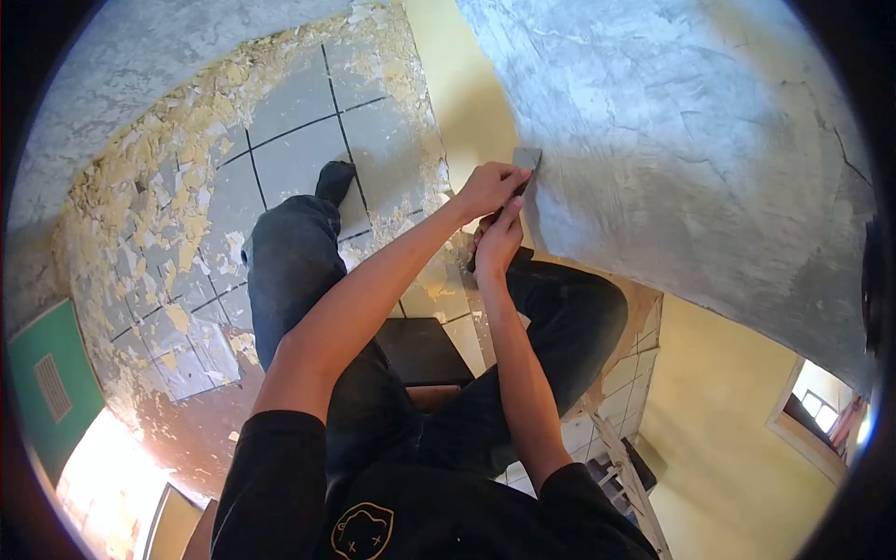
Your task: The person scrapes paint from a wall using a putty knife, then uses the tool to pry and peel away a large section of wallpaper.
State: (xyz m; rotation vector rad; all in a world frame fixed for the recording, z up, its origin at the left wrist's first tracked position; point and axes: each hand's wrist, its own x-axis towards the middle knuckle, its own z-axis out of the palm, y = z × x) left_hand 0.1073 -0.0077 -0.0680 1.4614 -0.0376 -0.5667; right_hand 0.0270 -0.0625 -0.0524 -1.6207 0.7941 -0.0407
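Note:
Both hands are on a scraper [527, 158] whose flat grey blade rests against the wall where yellow paint [465, 89] meets bare grey plaster [635, 159]. My left hand [487, 189] is closed near the blade, its fingertips pressed on the metal. Just below it, my right hand [499, 241] wraps the dark handle. Much of the handle is hidden by my fingers. Yellow paint flakes [191, 140] lie over the tiled floor to the left of my hands.
My bent legs [294, 271] flank a black seat [425, 350]. Grey tiles [289, 163] with dark joints show between the flakes. A green panel [56, 387] stands at far left. A pale wooden piece [630, 481] leans at lower right, near a window opening [817, 411].

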